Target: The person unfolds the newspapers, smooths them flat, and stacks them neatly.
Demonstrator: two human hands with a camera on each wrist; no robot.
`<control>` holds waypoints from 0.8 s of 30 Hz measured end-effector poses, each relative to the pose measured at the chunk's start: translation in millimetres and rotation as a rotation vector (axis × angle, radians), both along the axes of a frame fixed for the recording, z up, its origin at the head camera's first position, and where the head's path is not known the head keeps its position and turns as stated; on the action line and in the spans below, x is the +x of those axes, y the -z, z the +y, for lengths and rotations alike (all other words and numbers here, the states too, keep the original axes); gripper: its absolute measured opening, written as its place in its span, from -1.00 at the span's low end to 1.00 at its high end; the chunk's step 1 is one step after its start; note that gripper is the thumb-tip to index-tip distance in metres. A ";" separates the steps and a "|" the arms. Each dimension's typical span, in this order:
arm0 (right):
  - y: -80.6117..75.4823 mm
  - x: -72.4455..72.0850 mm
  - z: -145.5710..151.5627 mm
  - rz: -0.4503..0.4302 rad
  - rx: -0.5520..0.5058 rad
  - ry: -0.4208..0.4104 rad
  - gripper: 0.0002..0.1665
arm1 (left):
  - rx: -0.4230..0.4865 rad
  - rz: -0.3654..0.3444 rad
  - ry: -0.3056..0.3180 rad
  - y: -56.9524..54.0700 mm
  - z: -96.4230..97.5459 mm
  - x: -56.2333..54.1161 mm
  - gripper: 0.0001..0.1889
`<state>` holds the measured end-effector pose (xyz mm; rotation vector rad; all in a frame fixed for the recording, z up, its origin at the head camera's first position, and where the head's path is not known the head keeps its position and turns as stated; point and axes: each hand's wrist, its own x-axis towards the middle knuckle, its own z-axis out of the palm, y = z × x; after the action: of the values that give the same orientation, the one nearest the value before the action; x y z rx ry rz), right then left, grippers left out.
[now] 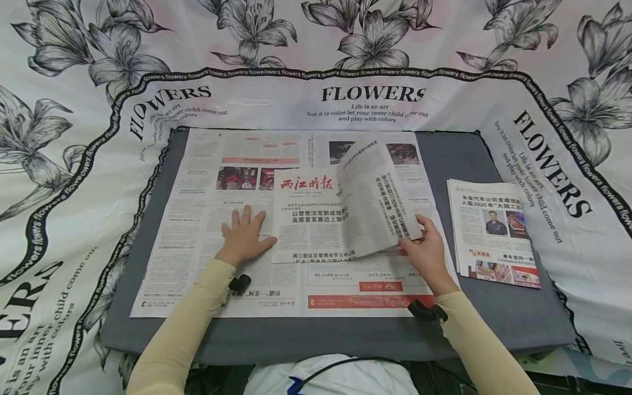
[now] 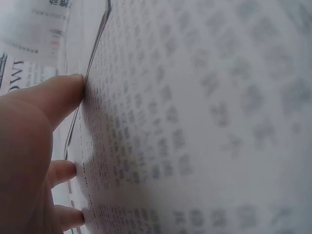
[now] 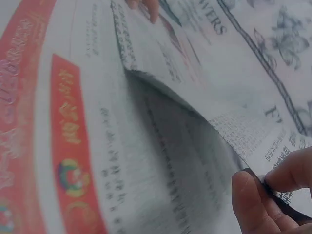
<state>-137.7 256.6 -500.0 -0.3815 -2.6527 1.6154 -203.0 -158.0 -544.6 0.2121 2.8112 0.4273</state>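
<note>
The small folded newspaper sits at the centre of my head view, lying on a spread newspaper sheet, its red title near the middle of the frame. Its right-hand part, a loose flap, stands lifted and bent over toward the left. I have the right hand, right of centre, pinching the flap's lower right corner between thumb and fingers; the right wrist view shows that pinch at its lower right. The left hand, left of centre, lies with fingers spread on the sheet, thumb at the folded paper's left edge. Beneath the sheet I see a dark grey tabletop. At the right of the frame rests another folded newspaper, printed with a portrait photo. A flower-printed cloth fills the top and both sides.
</note>
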 end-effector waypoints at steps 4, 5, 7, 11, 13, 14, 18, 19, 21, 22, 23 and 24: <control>10.9 4.7 11.2 -0.149 -0.009 0.073 -0.08 | 0.000 0.017 0.001 0.8 -0.6 0.3 -0.07; 14.0 5.3 13.5 -0.185 -0.026 0.084 -0.06 | 0.001 0.020 0.001 0.3 -0.7 0.7 -0.07; 19.5 6.2 17.0 -0.243 -0.079 0.102 -0.02 | 0.005 0.026 0.003 -0.4 -0.5 1.2 -0.08; 28.8 7.4 23.4 -0.320 -0.331 0.136 0.01 | 0.011 0.019 0.001 -0.2 0.0 1.4 -0.07; 31.2 8.1 25.8 -0.331 -0.438 0.144 0.02 | 0.014 0.018 -0.001 0.1 0.1 1.5 -0.07; 32.6 8.2 27.4 -0.332 -0.480 0.145 0.02 | 0.016 0.019 -0.002 0.3 0.1 1.6 -0.07; 35.2 8.5 31.6 -0.321 -0.562 0.139 0.03 | 0.018 0.022 -0.004 0.4 0.3 1.9 -0.08; 35.6 8.5 32.6 -0.320 -0.568 0.140 0.02 | 0.019 0.021 -0.005 0.5 0.4 1.8 -0.08; 35.5 8.7 34.5 -0.317 -0.584 0.144 0.01 | 0.015 0.020 -0.005 0.8 0.6 1.7 -0.08; 35.2 8.9 35.4 -0.318 -0.584 0.143 0.00 | 0.014 0.017 -0.006 0.6 0.6 1.8 -0.08; 34.8 9.2 36.3 -0.317 -0.589 0.145 -0.01 | 0.011 0.016 -0.005 0.6 0.9 1.7 -0.08; 34.9 9.3 37.6 -0.319 -0.590 0.143 -0.02 | 0.012 0.015 -0.005 0.0 0.9 1.9 -0.08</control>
<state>-128.4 294.3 -534.9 -0.8784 -2.1939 2.4358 -201.1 -157.0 -544.6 0.2119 2.8253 0.4455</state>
